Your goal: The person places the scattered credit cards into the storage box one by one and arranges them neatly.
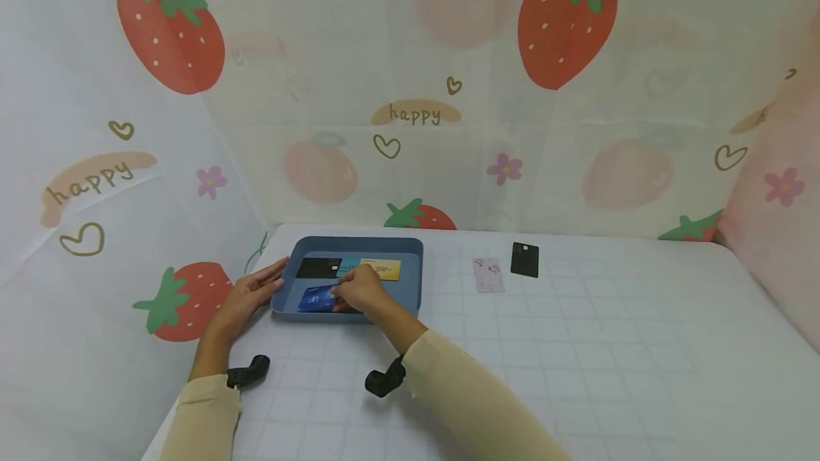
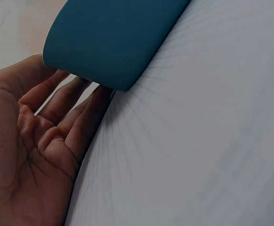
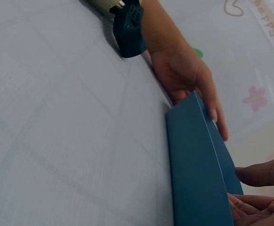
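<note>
Beige sleeves [image 1: 480,400] reach the tray [image 1: 408,293]: right hand [image 1: 363,289] pinches blue card [image 1: 315,299] near front-left corner; left hand [image 1: 245,302], fingers extended, likely steadies left edge.

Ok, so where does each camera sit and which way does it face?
Head: on the head, facing forward and down at the tray, cards and strawberry backdrop; the left hand, right hand and sleeves show.
Left wrist: worn there, looking past the left hand, the only body part showing, at a tray corner and the tabletop.
Right wrist: worn there, looking along the tray's outer wall; right hand at lower right, left hand and forearm beyond.
Head and right wrist both show the tray and both hands.
</note>
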The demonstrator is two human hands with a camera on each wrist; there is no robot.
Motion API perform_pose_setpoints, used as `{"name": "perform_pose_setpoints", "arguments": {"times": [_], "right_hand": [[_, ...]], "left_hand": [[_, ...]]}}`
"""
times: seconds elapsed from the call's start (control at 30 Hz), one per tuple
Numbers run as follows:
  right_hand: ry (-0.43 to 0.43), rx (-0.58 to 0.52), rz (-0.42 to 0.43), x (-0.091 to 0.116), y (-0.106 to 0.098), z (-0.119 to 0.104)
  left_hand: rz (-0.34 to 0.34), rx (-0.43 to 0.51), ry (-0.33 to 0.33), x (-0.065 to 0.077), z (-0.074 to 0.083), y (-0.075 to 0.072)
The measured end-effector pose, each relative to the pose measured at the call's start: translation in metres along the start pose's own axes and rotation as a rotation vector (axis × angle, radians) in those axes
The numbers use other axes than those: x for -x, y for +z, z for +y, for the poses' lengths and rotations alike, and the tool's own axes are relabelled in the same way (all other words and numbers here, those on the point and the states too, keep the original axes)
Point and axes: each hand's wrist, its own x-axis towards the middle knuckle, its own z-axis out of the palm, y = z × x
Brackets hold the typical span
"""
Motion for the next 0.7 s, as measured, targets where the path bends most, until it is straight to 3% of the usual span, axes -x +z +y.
{"name": "perform_pose_setpoints", "arguments": {"times": [0.7], "right_hand": [[0.042, -0.131, -0.039, -0.003, 0.0055, -0.0029]], "left_hand": [[0.009, 0.017, 0.008, -0.0004, 0.0, 0.0012]]}}
